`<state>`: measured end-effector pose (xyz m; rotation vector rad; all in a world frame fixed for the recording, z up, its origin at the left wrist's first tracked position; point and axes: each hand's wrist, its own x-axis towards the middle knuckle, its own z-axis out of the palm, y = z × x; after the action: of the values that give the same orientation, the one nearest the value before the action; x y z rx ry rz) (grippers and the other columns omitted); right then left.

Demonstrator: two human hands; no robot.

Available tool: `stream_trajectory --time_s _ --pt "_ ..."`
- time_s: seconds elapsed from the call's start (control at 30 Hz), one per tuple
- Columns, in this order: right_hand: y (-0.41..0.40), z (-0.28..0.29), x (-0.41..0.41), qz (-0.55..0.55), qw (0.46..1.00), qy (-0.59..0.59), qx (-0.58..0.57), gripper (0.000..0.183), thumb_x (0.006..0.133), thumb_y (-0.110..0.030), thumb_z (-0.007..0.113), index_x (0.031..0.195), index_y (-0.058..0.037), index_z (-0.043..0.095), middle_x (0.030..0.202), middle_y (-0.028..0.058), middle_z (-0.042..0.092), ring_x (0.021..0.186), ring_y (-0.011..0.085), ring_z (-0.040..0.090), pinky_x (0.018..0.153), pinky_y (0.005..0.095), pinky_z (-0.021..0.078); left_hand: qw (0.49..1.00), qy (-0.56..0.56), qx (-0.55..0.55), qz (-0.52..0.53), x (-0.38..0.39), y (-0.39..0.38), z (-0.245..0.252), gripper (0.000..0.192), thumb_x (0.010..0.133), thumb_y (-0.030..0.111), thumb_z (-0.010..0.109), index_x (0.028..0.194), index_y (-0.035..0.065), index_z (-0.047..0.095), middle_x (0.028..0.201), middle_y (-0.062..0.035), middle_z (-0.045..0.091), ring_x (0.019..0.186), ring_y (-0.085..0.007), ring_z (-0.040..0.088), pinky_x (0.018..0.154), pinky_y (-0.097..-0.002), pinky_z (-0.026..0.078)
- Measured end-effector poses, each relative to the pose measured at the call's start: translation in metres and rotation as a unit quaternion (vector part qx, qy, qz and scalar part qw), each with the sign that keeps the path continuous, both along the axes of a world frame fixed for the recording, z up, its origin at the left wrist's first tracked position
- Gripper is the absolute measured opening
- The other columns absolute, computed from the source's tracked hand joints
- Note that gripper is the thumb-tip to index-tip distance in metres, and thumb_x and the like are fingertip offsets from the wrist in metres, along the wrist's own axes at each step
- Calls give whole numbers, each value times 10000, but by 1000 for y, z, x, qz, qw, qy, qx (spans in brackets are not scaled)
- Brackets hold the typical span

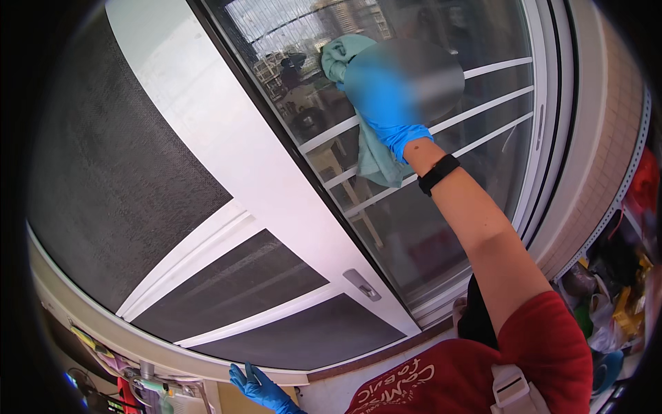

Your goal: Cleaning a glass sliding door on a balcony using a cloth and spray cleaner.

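Observation:
My right hand, in a blue disposable glove, is raised against the glass pane of a sliding door. It holds a pale green cloth; one part bunches above the fingers and the rest hangs down below. A blurred oval covers much of this hand, so the exact grip is hidden. Low in the view, my left hand wears the same kind of glove. Its fingers are spread with nothing in them, close to the lower edge of the white-framed screen door.
White horizontal bars cross the glass area. A recessed latch sits in the screen door's frame. On the right, a perforated metal shelf post stands beside bags and other items. Household items crowd the lower left.

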<state>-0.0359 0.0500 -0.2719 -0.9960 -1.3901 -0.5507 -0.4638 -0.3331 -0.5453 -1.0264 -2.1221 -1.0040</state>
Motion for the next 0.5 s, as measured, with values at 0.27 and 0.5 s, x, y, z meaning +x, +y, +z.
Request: stream_trajectory --time_s 0.27,0.5 --pt "-16 -230 -2 99 923 -328 -176 186 809 -247 598 990 -225 635 937 104 574 785 307 566 610 432 448 1000 -14 9 23 12 -6 12 234 909 35 579 1114 10 690 1444 -128 461 1386 -323 352 1151 -422 261" --pt "13 -229 138 -132 972 -175 -86 310 723 -167 656 1023 -159 579 940 126 535 840 332 546 666 449 463 999 6 -27 39 17 -32 14 260 910 15 568 1142 31 683 1456 -114 448 1404 -328 314 1142 -426 282"
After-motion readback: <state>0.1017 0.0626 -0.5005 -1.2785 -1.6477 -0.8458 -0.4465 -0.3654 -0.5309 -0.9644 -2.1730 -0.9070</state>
